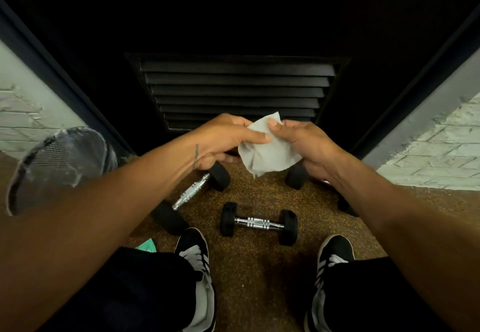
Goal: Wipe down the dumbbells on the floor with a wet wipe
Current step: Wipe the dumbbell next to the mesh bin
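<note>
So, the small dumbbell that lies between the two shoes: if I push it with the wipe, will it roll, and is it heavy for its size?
The small dumbbell has flat-sided heads, so it would probably rock, not roll far. The chrome handle and solid-looking black heads suggest it is heavy for its size. The ribbed handle should grip well, though a wet wipe may make it slippery.

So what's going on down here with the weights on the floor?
A person is holding a white wet wipe in the air between the left hand and right hand, seemingly unfolding it. No dumbbell is being touched. A small black dumbbell with a chrome handle lies between their shoes, a bigger black dumbbell lies to the left, and another is mostly hidden under the right arm.
</note>
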Demonstrator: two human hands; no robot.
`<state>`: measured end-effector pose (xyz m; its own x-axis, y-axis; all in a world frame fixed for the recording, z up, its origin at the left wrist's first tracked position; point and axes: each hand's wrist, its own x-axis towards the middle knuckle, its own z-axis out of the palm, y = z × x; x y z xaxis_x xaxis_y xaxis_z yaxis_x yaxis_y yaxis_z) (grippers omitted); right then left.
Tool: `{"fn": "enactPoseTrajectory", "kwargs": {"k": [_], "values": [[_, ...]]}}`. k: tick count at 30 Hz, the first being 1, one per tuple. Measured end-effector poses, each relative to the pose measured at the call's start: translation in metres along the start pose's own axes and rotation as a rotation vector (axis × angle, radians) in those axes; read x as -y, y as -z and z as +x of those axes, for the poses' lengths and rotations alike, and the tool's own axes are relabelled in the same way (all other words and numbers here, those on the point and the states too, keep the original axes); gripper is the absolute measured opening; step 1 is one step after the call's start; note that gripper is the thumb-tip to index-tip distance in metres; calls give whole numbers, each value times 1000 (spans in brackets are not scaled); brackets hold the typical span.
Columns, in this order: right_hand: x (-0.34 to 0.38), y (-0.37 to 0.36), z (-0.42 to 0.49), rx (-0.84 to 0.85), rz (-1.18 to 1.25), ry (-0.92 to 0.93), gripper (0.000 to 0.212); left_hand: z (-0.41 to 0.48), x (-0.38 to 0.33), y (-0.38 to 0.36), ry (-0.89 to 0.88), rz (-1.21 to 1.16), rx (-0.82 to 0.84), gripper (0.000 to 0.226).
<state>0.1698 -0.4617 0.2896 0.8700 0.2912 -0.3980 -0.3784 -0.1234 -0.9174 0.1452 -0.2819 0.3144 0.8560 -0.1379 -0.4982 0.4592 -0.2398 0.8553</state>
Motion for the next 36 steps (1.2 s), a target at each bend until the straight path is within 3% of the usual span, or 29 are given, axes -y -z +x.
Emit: {"fn": "enactPoseTrajectory", "kwargs": {"k": [7, 11, 13, 15, 17, 19, 20, 23, 27, 29, 33, 36], "values": [[-6, -28, 28, -70, -86, 113, 32, 9, 2, 45, 70, 143, -46, 25], [-20, -47, 46, -92, -123, 104, 33, 15, 14, 56, 85, 105, -75, 23], [-31, -53, 58, -161, -256, 152, 33, 23, 25, 60, 110, 43, -65, 20], [-42, -60, 63, -277, -517, 269, 46, 29, 40, 63, 140, -52, -37, 17], [-53, -69, 56, -301, -718, 530, 64, 36, 53, 68, 146, -129, -47, 19], [-65, -81, 51, -174, -942, 752, 84, 41, 66, 73, 156, -163, -72, 21], [-73, -89, 53, -81, -1009, 769, 95, 43, 72, 76, 168, -169, -81, 21], [-104, -119, 64, 54, -966, 622, 110, 44, 89, 85, 209, -224, -99, 29], [-131, -148, 84, -62, -836, 561, 66, 47, 121, 99, 251, -219, -134, 27], [-143, -154, 93, -25, -636, 459, 46, 47, 138, 110, 276, -133, -104, 30], [-162, -161, 105, -57, 251, -171, 23, 47, 177, 136, 249, 103, -89, 37], [-180, -158, 113, -28, 457, -446, 32, 49, 213, 143, 215, 401, -138, 40]]}}
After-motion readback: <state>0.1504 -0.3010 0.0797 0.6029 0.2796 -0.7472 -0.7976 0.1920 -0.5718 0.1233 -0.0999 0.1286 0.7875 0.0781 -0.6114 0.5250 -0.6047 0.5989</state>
